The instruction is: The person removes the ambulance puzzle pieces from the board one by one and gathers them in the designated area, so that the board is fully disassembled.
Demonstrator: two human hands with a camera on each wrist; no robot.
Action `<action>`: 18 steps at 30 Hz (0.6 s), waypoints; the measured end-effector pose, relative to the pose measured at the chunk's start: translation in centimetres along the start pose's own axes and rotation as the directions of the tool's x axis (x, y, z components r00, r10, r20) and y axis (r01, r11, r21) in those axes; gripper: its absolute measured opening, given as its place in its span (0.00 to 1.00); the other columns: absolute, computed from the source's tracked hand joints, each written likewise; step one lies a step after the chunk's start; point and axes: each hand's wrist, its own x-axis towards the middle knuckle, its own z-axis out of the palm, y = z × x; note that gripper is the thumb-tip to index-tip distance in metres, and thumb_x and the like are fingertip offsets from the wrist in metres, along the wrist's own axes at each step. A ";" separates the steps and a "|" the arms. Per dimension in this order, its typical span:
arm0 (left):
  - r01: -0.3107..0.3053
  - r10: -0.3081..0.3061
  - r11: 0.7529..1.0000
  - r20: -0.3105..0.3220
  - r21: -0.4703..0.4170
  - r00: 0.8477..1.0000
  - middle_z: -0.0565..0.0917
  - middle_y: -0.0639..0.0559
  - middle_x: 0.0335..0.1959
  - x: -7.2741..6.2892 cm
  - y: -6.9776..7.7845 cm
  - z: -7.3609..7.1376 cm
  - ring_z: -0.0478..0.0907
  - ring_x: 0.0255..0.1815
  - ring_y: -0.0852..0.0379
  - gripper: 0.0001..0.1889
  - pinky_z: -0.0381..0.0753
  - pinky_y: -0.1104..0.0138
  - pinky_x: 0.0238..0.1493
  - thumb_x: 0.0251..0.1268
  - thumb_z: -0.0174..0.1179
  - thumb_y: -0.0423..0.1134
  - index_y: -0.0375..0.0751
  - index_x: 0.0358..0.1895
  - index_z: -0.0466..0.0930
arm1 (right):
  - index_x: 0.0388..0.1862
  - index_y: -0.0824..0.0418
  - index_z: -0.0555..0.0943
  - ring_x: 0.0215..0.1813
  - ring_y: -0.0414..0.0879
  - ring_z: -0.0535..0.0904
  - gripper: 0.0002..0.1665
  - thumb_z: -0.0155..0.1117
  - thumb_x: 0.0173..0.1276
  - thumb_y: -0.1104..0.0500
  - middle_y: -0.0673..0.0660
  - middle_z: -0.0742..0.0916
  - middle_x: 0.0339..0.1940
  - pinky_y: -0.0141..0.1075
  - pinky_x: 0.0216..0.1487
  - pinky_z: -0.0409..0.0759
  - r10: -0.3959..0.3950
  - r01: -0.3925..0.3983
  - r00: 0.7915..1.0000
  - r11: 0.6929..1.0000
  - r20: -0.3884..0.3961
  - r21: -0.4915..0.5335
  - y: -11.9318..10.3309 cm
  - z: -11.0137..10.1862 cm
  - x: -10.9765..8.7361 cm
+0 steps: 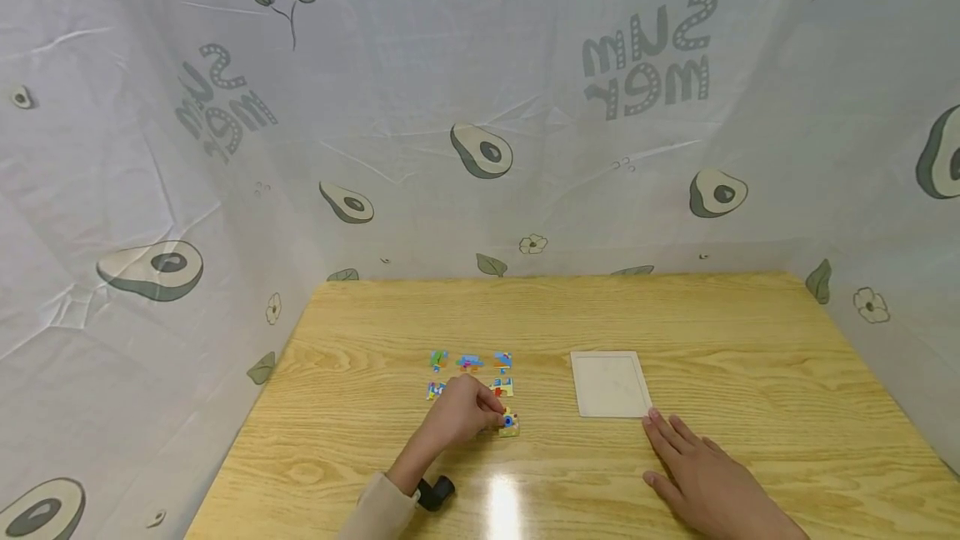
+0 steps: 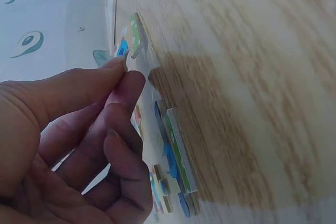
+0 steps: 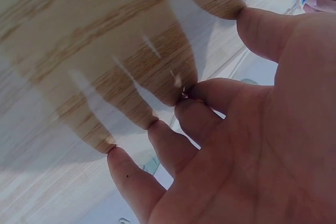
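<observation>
My left hand [image 1: 459, 413] pinches a yellow jigsaw puzzle piece [image 1: 510, 423] with a blue round shape on it, at the lower right of a group of pieces. In the left wrist view, thumb and index finger meet at the edge of this piece. Behind the hand lie other colourful pieces, among them a green one [image 1: 438, 359], a blue one [image 1: 469, 362] and one with red [image 1: 501, 390]; the hand covers part of the group. My right hand [image 1: 701, 473] rests its spread fingertips on the table, the index finger at the near right corner of a pale square puzzle tray [image 1: 609, 386].
The wooden table [image 1: 712, 323] carries all of these things. A white curtain [image 1: 420, 90] printed with avocados hangs behind it and along both sides. A black rounded object [image 1: 437, 492] sits beside the left sleeve [image 1: 382, 507].
</observation>
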 end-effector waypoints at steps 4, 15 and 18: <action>0.003 -0.003 1.000 0.004 0.018 1.000 0.90 0.53 0.31 0.1 0.1 -0.1 0.79 0.27 0.64 0.03 0.79 0.70 0.27 0.63 0.74 0.34 0.41 0.32 0.92 | 0.78 0.66 0.71 0.77 0.69 0.73 0.44 0.60 0.77 0.36 0.66 0.74 0.79 0.67 0.66 0.76 0.001 -0.001 1.000 1.000 -0.002 0.003 0.0 0.0 0.0; -0.030 0.032 0.991 -0.019 0.129 0.999 0.90 0.53 0.29 0.3 0.8 0.0 0.77 0.26 0.68 0.04 0.78 0.73 0.30 0.61 0.74 0.31 0.40 0.29 0.92 | 0.78 0.66 0.70 0.77 0.70 0.72 0.45 0.60 0.77 0.36 0.66 0.74 0.80 0.68 0.66 0.75 0.006 -0.006 1.000 1.000 0.010 0.013 0.0 0.0 0.1; -0.008 0.009 0.996 -0.010 0.093 1.000 0.89 0.55 0.29 0.3 1.1 0.1 0.78 0.28 0.67 0.04 0.80 0.72 0.31 0.57 0.78 0.33 0.38 0.32 0.92 | 0.79 0.66 0.70 0.77 0.70 0.72 0.45 0.60 0.77 0.36 0.66 0.74 0.80 0.69 0.66 0.75 0.011 -0.011 1.000 1.000 0.010 0.012 0.0 0.0 0.2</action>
